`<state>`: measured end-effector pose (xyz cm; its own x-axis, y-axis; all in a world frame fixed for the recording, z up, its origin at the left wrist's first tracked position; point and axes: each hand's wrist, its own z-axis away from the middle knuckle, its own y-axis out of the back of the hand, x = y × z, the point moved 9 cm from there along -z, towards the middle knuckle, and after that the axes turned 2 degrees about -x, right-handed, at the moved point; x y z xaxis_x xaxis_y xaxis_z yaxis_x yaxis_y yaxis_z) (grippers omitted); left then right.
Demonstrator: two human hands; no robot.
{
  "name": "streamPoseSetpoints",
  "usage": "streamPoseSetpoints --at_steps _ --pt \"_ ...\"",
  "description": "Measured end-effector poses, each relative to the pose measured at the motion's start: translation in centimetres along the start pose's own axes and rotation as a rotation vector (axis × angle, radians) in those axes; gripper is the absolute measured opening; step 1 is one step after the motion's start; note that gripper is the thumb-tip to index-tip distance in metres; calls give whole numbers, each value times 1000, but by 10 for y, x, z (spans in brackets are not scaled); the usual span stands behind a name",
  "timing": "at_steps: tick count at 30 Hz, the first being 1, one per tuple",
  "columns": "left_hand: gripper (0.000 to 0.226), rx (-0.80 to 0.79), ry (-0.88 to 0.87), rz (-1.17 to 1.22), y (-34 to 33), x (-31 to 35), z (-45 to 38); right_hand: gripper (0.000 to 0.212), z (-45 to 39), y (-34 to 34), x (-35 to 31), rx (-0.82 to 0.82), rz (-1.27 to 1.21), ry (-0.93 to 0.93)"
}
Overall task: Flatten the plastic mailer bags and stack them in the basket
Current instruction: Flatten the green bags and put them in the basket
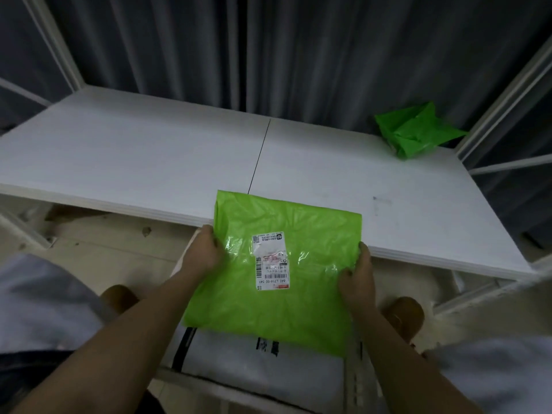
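Note:
A flattened green mailer bag [298, 294] with a white shipping label hangs between my hands, partly over the table's front edge and partly over the white basket [182, 264] below. My left hand [203, 252] grips its left edge, thumb on top. Its right edge is pinched by my right hand [358, 279]. Inside the basket lies a white mailer bag [263, 369] with black print, mostly covered by the green one. A second green mailer bag [415, 131], crumpled, sits at the table's far right corner.
The white table [149, 156] has a thin seam down its middle. White frame posts [504, 106] stand at its corners, with a dark curtain behind. My brown shoes [404, 315] are on the floor on either side of the basket.

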<state>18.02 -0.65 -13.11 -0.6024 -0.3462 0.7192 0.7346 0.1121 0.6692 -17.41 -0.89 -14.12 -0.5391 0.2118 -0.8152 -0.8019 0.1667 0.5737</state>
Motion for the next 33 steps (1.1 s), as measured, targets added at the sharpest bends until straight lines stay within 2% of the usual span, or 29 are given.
streamPoseSetpoints --at_steps 2,5,8,11,18,21,23,24,26,28,29,31,33 --pt "19 -53 9 30 -9 -14 16 65 19 -3 14 -10 46 2" --pt "49 -153 60 -38 -29 -53 21 46 40 -6 38 -22 157 -21" --pt "36 -235 93 -149 -48 -80 25 44 52 -19 68 -112 268 -71" --pt "15 -228 86 -263 -52 -86 32 47 54 -37 92 -227 407 -106" --pt "19 -335 97 -385 -80 -97 23 56 56 -60 113 -428 635 -193" --pt "44 -362 114 -492 -93 -105 19 50 56 -67 119 -458 815 -152" --pt "69 -305 111 -715 -92 -104 24 51 61 -70 120 -464 977 -133" --pt "75 -271 54 -803 -94 -97 24 54 62 -75 119 -453 1048 -96" --pt "86 -294 -190 -853 -117 -84 26 63 60 -95 114 -430 1108 50" --pt "104 -486 -397 -922 -148 -83 36 79 66 -127 112 -594 1041 212" --pt "112 -578 -457 -982 -162 -86 40 88 70 -144 115 -698 1014 293" --pt "126 -662 -537 -1102 -182 -93 45 114 77 -167 123 -853 1016 351" --pt "134 -703 -539 -1161 -194 -101 47 133 82 -178 121 -911 1012 369"
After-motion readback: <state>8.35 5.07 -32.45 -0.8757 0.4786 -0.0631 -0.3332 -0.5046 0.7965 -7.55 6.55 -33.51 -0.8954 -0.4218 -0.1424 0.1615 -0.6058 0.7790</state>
